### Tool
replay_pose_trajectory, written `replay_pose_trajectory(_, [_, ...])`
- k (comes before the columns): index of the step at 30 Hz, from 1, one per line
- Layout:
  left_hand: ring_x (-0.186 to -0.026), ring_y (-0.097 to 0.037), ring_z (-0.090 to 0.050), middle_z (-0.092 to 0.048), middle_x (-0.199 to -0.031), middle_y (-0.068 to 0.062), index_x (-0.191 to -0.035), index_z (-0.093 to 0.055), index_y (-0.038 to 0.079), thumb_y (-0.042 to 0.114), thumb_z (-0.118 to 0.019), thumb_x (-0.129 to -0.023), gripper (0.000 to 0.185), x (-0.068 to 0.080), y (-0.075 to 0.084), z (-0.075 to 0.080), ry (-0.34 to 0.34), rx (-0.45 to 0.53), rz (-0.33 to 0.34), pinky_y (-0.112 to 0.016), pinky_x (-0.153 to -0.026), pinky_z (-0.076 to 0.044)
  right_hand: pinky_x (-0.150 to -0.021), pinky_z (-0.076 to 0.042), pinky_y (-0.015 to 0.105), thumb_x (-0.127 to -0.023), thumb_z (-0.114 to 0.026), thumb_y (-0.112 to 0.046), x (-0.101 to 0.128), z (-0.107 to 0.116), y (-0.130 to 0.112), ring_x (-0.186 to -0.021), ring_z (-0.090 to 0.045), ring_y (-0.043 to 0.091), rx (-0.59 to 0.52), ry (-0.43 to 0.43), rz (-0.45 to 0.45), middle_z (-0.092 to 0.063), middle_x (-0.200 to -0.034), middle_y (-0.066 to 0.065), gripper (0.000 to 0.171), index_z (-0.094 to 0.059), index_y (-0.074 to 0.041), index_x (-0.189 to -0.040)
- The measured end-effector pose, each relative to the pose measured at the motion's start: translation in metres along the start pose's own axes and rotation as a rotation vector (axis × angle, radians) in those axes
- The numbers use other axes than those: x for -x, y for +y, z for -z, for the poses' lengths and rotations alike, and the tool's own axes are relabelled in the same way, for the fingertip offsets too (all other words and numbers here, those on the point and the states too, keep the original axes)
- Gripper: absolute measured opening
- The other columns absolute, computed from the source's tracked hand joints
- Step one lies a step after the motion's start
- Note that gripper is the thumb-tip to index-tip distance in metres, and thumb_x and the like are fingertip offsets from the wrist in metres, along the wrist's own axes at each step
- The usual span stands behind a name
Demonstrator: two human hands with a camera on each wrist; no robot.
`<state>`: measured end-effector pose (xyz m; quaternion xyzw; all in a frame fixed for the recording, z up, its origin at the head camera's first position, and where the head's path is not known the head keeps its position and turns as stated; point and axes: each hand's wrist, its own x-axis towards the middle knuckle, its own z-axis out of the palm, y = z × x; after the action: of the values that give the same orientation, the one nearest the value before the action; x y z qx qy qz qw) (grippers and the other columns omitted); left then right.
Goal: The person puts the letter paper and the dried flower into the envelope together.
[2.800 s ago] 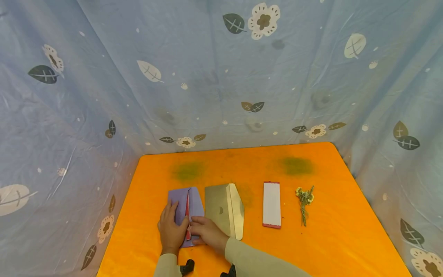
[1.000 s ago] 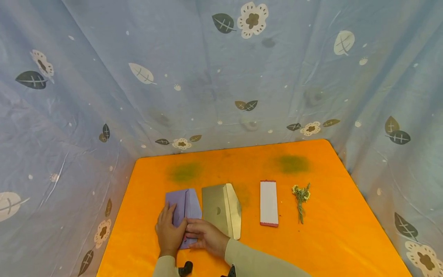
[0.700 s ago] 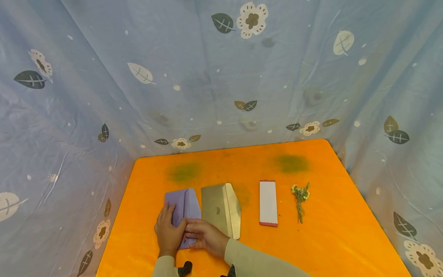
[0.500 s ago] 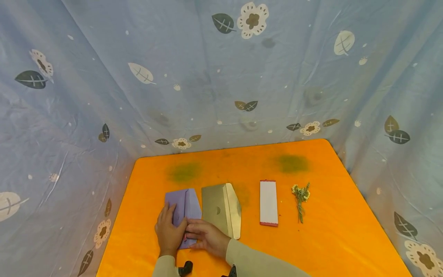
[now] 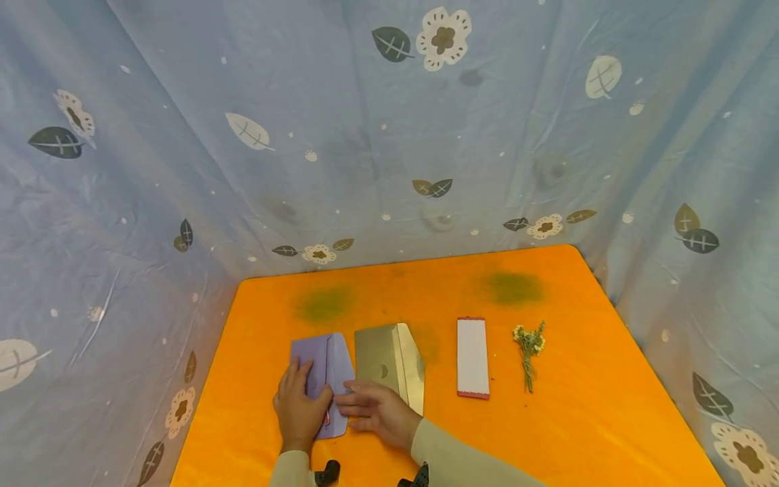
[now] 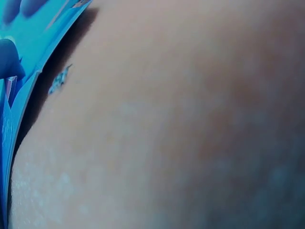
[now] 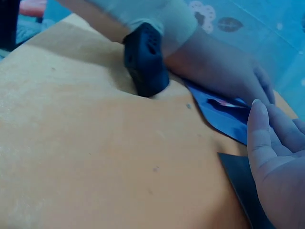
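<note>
A purple envelope (image 5: 316,352) lies on the table with its flap out to the right. My left hand (image 5: 299,411) rests on its body, thumb along the pocket's edge. A small bit of a red and white card (image 5: 327,418) shows in the pocket mouth; the rest is hidden. My right hand (image 5: 380,414) is at the flap, fingers loosely extended and holding nothing; whether the fingertips touch it I cannot tell. In the right wrist view, the envelope (image 7: 221,119) looks blue and its pocket gapes slightly. A gold envelope (image 5: 377,358) lies partly under my right hand.
To the right lie a white strip-like packet with red ends (image 5: 472,358) and a small bunch of dried flowers (image 5: 529,352). The orange table (image 5: 414,291) backs onto a patterned blue curtain (image 5: 341,135). A black wrist device (image 5: 328,471) sits by the left sleeve.
The red and white card, a long strip in view earlier, has gone mostly into the purple envelope. My right hand has drawn back to the right from the pocket; the left stays on the envelope.
</note>
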<state>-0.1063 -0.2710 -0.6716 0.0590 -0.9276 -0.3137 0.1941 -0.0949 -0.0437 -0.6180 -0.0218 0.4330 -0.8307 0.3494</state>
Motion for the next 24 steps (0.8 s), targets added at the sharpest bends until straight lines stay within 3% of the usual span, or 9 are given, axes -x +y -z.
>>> replay_pose_trajectory(6, [-0.148,-0.046,-0.041,-0.049,-0.163,-0.022,-0.143,-0.069,0.004,0.024,-0.083,-0.080,0.067,0.001,-0.001,-0.001,0.008,0.008,-0.011,-0.073,-0.106,-0.028,-0.112,-0.047,0.054,-0.111,-0.053,-0.040,0.008,0.015,-0.011,-0.139,-0.055,0.048,0.006,0.000,0.050,-0.060,-0.149,0.028,0.073,-0.038,0.009,-0.164])
replay_pose_trajectory(16, [-0.150,-0.045,-0.039,-0.048,-0.165,-0.018,-0.143,-0.070,0.008,0.023,-0.084,-0.080,0.066,0.000,-0.004,-0.001,-0.010,0.020,0.002,-0.073,-0.108,-0.025,-0.106,-0.053,0.045,-0.114,-0.048,-0.038,0.020,0.033,-0.016,-0.137,-0.059,0.044,0.004,0.002,0.081,-0.060,-0.149,0.027,0.066,-0.043,0.008,-0.161])
replay_pose_trajectory(24, [-0.149,-0.046,-0.040,-0.050,-0.163,-0.019,-0.140,-0.072,0.007,0.022,-0.084,-0.079,0.064,0.000,-0.001,0.001,-0.009,0.031,0.004,-0.073,-0.106,-0.026,-0.105,-0.053,0.046,-0.115,-0.047,-0.037,0.027,0.039,-0.023,-0.126,-0.066,0.036,-0.010,0.025,0.102,-0.063,-0.145,0.027,0.057,-0.055,0.004,-0.153])
